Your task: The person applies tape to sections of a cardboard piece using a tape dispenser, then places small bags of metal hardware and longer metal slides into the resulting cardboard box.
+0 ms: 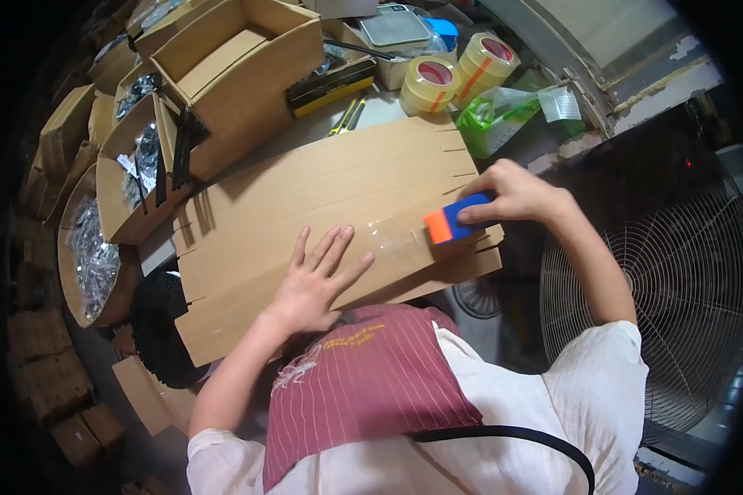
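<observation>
Cardboard sheet (330, 181) laid on the table (385, 107), touched by splayed left hand (312, 289), blue-and-orange block (454, 221) clamped in right hand (507, 196) at sheet's right, open boxes (252, 103) crowded far left, caged fan (660, 289) at right.

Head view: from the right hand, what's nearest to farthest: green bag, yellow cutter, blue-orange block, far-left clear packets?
1. Blue-orange block: held in the right hand.
2. Green bag: just beyond it.
3. Yellow cutter: farther left, past the cardboard.
4. Clear packets: far left.
</observation>
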### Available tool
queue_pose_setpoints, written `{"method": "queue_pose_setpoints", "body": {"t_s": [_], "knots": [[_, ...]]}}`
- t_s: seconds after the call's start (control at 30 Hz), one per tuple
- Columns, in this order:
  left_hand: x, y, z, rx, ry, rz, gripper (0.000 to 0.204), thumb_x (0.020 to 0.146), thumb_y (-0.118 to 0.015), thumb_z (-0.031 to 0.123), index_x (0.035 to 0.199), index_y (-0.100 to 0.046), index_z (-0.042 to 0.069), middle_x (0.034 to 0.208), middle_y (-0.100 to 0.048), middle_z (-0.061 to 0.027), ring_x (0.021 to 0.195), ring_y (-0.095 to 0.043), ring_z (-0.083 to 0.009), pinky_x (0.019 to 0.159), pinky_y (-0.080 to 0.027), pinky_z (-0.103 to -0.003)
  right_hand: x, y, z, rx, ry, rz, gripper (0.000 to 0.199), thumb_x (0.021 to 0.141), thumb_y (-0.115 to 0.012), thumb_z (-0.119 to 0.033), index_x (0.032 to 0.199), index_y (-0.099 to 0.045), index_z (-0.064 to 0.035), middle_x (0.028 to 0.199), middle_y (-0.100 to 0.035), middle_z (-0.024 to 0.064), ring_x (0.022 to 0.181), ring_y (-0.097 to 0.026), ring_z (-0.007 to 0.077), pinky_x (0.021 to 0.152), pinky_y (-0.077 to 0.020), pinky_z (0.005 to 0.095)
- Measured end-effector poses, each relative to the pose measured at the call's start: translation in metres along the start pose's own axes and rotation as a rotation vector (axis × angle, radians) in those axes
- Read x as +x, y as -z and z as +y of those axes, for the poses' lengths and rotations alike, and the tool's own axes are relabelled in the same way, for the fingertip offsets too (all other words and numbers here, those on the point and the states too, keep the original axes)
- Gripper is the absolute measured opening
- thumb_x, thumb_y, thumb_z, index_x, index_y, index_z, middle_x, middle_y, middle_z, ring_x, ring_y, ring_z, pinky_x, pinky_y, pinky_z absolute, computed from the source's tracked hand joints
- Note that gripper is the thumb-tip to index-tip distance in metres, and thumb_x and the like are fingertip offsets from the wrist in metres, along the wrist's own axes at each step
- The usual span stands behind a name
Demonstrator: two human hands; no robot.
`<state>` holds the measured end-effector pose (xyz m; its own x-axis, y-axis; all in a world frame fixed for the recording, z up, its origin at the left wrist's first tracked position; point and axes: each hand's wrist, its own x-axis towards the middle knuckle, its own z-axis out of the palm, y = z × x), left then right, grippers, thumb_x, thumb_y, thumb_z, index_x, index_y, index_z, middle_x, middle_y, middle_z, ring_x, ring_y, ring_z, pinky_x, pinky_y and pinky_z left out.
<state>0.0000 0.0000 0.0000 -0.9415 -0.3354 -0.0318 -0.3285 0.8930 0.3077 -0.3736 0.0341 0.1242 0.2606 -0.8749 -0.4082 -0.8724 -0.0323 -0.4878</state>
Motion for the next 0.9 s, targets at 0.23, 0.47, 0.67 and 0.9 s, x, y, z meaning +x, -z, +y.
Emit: {"method": "queue_pose_setpoints", "body": {"t_s": [0.23,0.47,0.67,0.9], "knots": [[0.009,0.010,0.004,0.031,-0.019,-0.060,0.102,0.067,-0.071,0.028,0.161,-0.032,0.026,0.167,-0.018,-0.0255,0.156,-0.017,-0.0383,0.124,-0.002,-0.062,-0.025,0.012,0.037,-0.036,-0.048,0.095,0.046,0.081,-0.077,-0.042,0.101,-0.078,-0.0007,0.085,-0.073,0.0209,0.082,-0.072,0.0345,0.077,-0.0560,0.0396],[0.009,0.007,0.004,0.075,-0.023,-0.064,0.098,0.069,-0.069,0.029,0.160,-0.033,0.025,0.166,-0.021,-0.0272,0.155,-0.018,-0.0400,0.123,-0.003,-0.062,-0.014,0.004,0.010,-0.275,-0.192,0.019,0.044,0.079,-0.074,-0.044,0.095,-0.078,-0.0028,0.082,-0.072,0.0198,0.082,-0.072,0.0344,0.077,-0.0566,0.0419],[0.017,0.017,0.010,0.085,-0.005,-0.116,0.095,0.070,-0.076,0.029,0.157,-0.041,0.023,0.165,-0.022,-0.0263,0.155,-0.015,-0.0426,0.122,-0.006,-0.060,0.029,-0.050,-0.064,-0.705,-0.359,-0.001,0.030,0.076,-0.073,-0.038,0.081,-0.077,-0.0084,0.082,-0.074,0.0119,0.081,-0.074,0.0257,0.066,-0.0567,0.0393],[0.033,0.029,-0.064,-1.404,0.351,0.073,0.042,0.083,-0.068,0.010,0.124,-0.068,-0.001,0.153,-0.048,-0.0178,0.135,-0.051,-0.0285,0.113,-0.040,-0.044,0.079,-0.156,-0.163,-0.991,-0.062,0.105,0.027,0.091,-0.059,-0.022,0.105,-0.073,-0.0037,0.097,-0.070,0.0102,0.099,-0.065,0.0263,0.086,-0.0497,0.0469]]}}
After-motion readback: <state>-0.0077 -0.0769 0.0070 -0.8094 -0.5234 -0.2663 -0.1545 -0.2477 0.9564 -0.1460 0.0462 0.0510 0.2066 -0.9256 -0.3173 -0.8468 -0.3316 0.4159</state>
